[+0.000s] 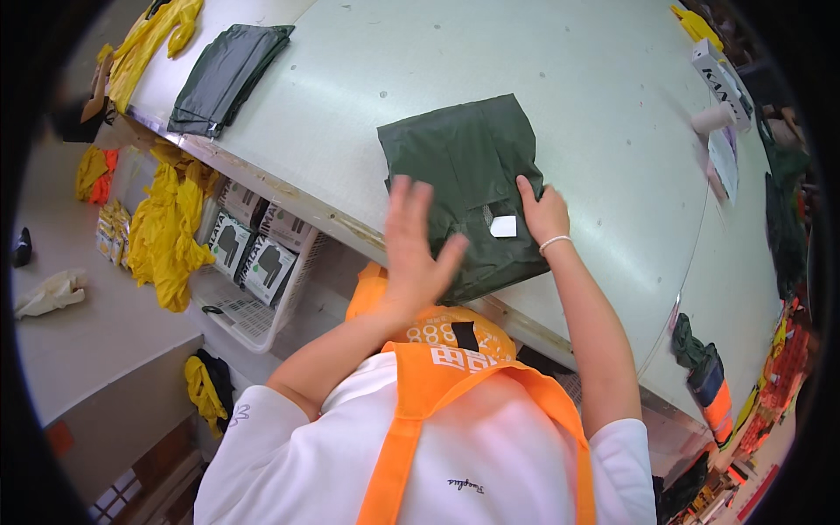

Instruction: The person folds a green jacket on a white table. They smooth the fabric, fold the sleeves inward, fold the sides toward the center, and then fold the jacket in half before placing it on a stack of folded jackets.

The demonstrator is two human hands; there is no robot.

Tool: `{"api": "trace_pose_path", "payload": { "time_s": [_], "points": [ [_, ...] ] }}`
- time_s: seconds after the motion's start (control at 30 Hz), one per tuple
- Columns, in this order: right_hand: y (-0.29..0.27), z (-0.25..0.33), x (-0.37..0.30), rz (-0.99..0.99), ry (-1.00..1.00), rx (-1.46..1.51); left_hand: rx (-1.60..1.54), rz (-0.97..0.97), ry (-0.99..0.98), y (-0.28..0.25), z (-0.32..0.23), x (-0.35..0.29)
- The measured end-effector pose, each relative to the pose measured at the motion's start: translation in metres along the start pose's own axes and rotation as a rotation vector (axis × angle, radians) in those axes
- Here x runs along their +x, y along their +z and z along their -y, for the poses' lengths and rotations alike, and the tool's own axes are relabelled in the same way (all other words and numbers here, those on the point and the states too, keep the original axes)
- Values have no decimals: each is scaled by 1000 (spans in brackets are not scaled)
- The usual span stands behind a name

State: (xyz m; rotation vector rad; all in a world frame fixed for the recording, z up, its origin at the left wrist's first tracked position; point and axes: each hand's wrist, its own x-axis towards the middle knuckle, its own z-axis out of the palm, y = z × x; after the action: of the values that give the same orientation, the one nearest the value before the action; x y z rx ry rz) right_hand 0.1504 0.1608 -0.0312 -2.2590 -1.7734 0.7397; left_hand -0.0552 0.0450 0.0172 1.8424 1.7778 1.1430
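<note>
A folded dark green garment (pixel 459 144) of smooth, raincoat-like fabric lies in front of me near the table edge. It has a small white label (pixel 503 227) beside a dark mesh patch. My right hand (pixel 544 217), with a pale bracelet at the wrist, grips the garment's right edge, thumb on top and the other fingers partly hidden. Over its lower left side, my left hand (pixel 417 254) is open with fingers spread and slightly blurred by motion. Whether the left palm touches the fabric I cannot tell.
Dark folded garments (pixel 229 79) lie at the far left of the pale table (pixel 604 96). Below its left edge, a white basket (pixel 254 324) holds several packages, beside hanging yellow cloth (pixel 166 236). A box (pixel 722 83) and a roll (pixel 713 119) stand at the right.
</note>
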Motion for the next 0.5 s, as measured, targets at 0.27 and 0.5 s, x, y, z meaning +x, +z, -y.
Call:
{"api": "trace_pose_path", "payload": {
  "time_s": [0.27,0.5],
  "points": [
    [19,-17,-32,65,120,393,-617,361,-873,5,40,-28],
    [28,-27,-100,-255,-21,693,-763,690,-939,-18,61,-36]
  ]
}}
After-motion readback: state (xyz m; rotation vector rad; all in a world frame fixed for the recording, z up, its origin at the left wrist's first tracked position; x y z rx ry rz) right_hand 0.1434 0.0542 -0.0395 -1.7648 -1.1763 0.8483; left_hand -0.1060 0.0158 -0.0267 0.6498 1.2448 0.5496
